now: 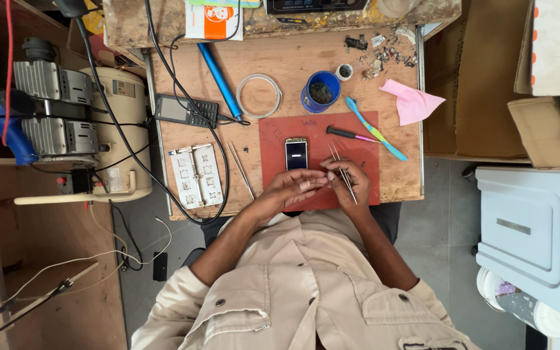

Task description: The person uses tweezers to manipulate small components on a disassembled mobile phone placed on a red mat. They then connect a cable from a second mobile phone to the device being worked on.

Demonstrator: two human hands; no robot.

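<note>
My right hand (350, 181) holds a pair of thin metal tweezers (339, 163), tips pointing away over the red mat (273, 133). My left hand (291, 188) reaches across with its fingertips meeting the right hand's fingers; whether it pinches something small I cannot tell. Both hands hover at the mat's near edge. A small phone (296, 153) lies face up on the mat just beyond them, screen dark.
On the wooden bench: a second pair of tweezers (241, 170), a white parts tray (196, 175), a black handset (186, 111), a blue tube (220, 80), a blue cup (321, 91), a toothbrush (376, 133), a screwdriver (351, 135), pink paper (413, 102). A compressor (76, 123) stands left, cardboard boxes (481, 71) right.
</note>
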